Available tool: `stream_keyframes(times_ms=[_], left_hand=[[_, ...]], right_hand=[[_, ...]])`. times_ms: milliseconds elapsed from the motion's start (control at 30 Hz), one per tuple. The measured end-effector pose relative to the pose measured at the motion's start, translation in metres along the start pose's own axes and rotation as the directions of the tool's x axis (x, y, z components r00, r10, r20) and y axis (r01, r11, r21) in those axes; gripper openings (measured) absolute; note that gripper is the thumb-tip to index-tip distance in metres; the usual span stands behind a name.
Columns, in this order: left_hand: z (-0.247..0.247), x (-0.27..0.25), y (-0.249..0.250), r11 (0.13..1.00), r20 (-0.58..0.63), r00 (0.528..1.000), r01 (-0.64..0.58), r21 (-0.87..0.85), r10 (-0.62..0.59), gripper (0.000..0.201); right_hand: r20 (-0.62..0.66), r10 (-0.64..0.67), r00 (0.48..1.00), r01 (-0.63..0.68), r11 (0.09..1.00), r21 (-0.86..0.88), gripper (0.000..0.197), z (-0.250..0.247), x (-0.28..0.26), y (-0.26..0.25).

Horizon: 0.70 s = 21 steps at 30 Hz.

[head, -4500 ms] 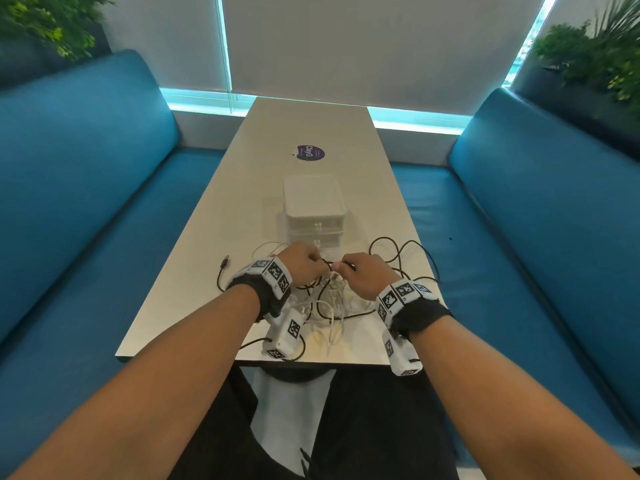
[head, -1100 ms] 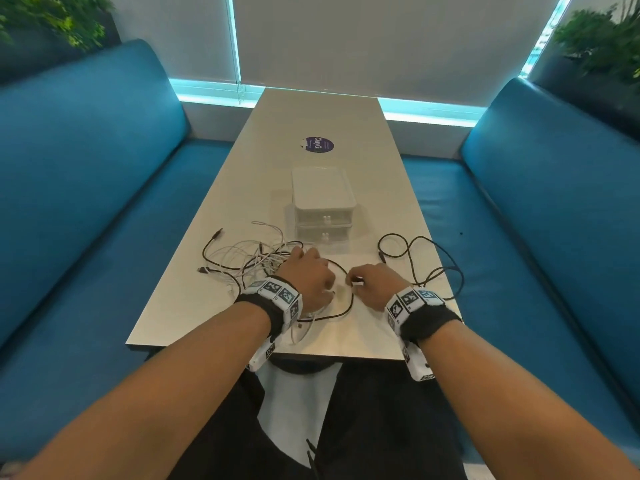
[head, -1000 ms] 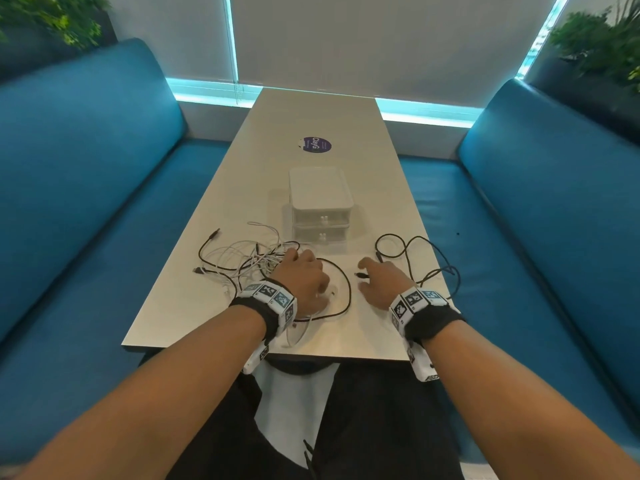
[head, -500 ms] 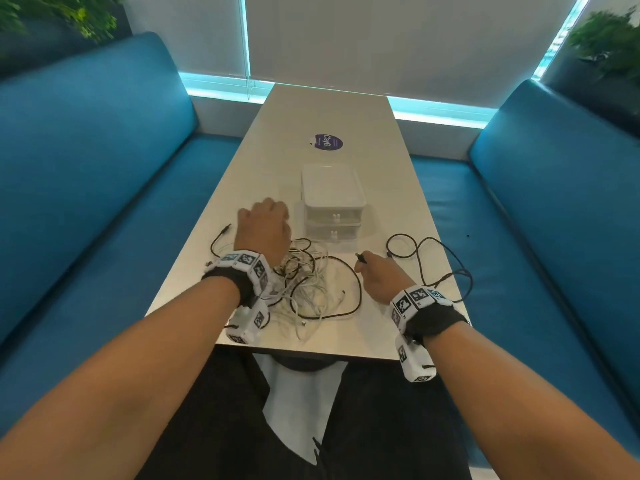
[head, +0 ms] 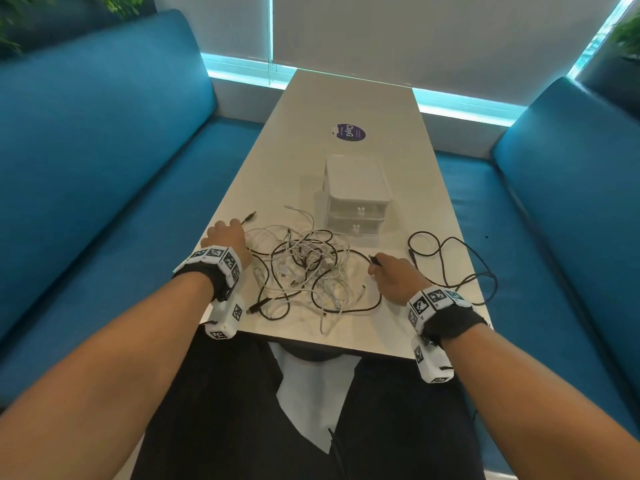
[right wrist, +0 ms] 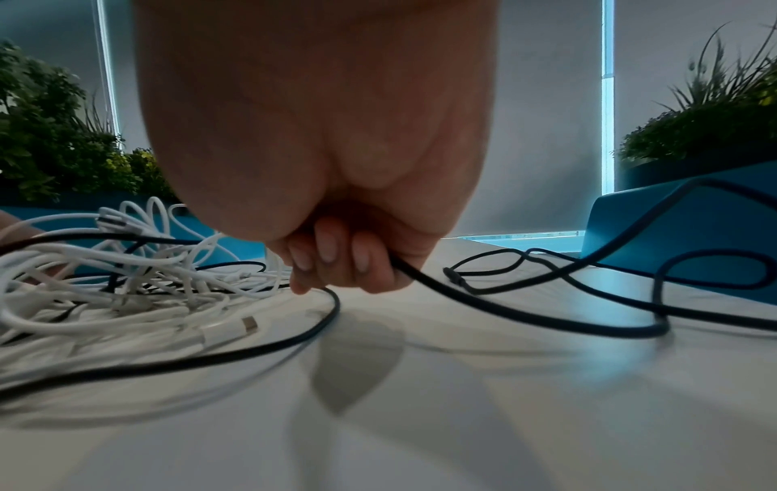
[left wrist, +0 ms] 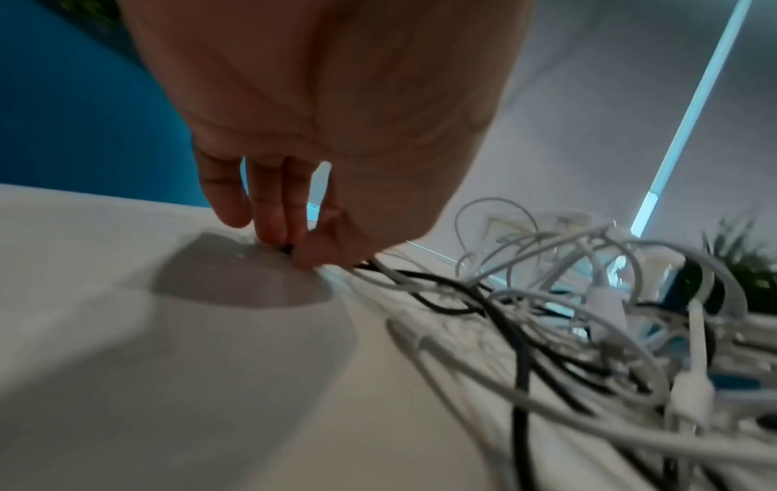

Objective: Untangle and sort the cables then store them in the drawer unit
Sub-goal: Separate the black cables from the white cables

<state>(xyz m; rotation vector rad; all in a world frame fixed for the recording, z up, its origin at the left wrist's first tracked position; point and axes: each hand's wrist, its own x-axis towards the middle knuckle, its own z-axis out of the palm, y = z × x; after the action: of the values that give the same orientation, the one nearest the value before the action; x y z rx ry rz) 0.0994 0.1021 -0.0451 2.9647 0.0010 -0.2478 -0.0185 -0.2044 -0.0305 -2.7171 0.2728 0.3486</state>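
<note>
A tangle of white and black cables (head: 304, 268) lies on the near part of the table, in front of a white two-drawer unit (head: 356, 199) whose drawers are shut. My left hand (head: 230, 228) is at the tangle's left edge. In the left wrist view, the left hand (left wrist: 290, 247) pinches a black cable against the table top. My right hand (head: 375, 266) is at the tangle's right edge, fingers curled round a black cable (right wrist: 462, 294) in the right wrist view. A separate black cable (head: 450, 261) lies loose to the right.
The long white table (head: 346, 98) runs away from me, with a purple sticker (head: 348, 132) beyond the drawer unit. Blue sofas (head: 104, 150) flank both sides. The loose black cable reaches the table's right edge. Plants stand behind the sofas.
My left hand has moved from beside the drawer unit to the tangle's left edge. The tangle lies more spread out. My right hand stays at the right edge, holding the black cable.
</note>
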Motion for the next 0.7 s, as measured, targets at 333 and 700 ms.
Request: stream_keyframes(times_ms=[333,700], left_hand=[[-0.010,-0.011,0.000,0.982,0.054,0.987,-0.144,-0.119,0.151,0.017],[-0.027,-0.032,0.019,0.986,0.094,0.986,-0.143,0.080,0.136,0.072]], right_hand=[[-0.022,-0.043,0.999,0.044,0.999,0.010,0.025,0.004,-0.002,-0.012],[-0.106,-0.083,0.991,0.084,0.996,0.002,0.026,-0.003,-0.006,-0.014]])
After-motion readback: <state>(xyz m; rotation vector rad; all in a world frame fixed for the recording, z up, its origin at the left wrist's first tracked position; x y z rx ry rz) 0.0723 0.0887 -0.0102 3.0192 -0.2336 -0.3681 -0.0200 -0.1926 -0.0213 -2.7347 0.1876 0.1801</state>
